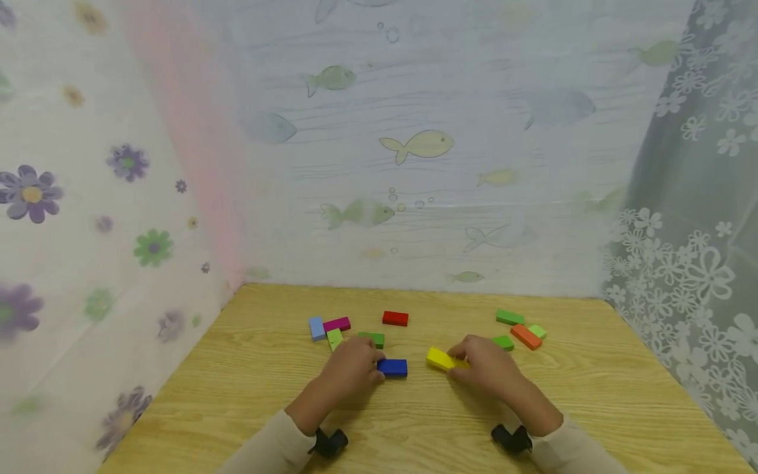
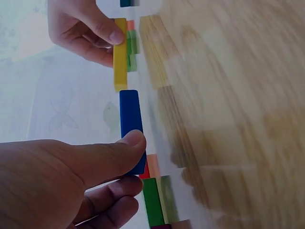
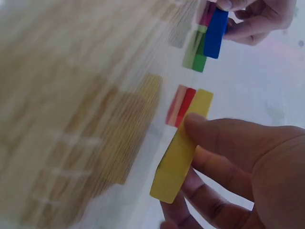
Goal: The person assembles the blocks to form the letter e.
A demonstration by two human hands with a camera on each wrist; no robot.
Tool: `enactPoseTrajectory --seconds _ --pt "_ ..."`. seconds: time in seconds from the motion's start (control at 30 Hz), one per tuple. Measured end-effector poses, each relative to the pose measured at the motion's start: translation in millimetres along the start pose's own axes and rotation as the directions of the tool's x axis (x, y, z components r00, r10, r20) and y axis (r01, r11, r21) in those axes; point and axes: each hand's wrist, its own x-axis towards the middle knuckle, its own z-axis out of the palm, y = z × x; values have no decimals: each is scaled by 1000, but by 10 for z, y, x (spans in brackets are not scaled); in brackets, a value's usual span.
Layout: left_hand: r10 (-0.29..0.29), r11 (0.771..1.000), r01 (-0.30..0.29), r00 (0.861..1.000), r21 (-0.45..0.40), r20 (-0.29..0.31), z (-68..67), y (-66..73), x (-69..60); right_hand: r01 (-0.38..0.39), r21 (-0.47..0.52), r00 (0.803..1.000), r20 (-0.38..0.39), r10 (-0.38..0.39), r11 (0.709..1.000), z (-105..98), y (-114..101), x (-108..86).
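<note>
So both hands are busy here. Left hand [image 1: 353, 366] has a snug grip on a blue block [image 1: 393, 368], thumb on one side and fingers on the other, pinching it near one end so the other end pokes out. Right hand [image 1: 488, 368] has the same sort of narrow grip on a yellow block [image 1: 441, 360].

Both are plain, smooth, longish bricks, one solid deep blue, the other bright yellow. They're over the middle of the wooden bench [image 1: 414, 428], free ends facing each other with a gap between. Going by the reflections in the wrist views, they look held a little off the surface. Blue's pretty level in the head view, yellow sits at a slant.

Beyond the hands there's a red block [image 1: 395, 318] on its own, and a dark green block [image 1: 374, 340] partly hidden by the left hand. Off left, a light blue block [image 1: 317, 328], a magenta block [image 1: 337, 324] and a lime block [image 1: 335, 338] are bunched up. Over right, an orange block [image 1: 526, 336] lies among some green ones.
</note>
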Motion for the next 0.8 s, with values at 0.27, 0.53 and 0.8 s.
enactPoseTrajectory --seconds 0.27,0.53,0.8 --pt "-36 989 50 995 -140 96 -23 60 -19 57 57 996 70 -61 997 17 -40 -77" --pt "-46 970 81 987 -231 154 -15 100 -45 133 87 984 110 -142 987 1 -82 -142" --pt "-26 967 67 986 -244 168 -28 154 -72 139 132 975 155 -159 981 11 -128 -188"
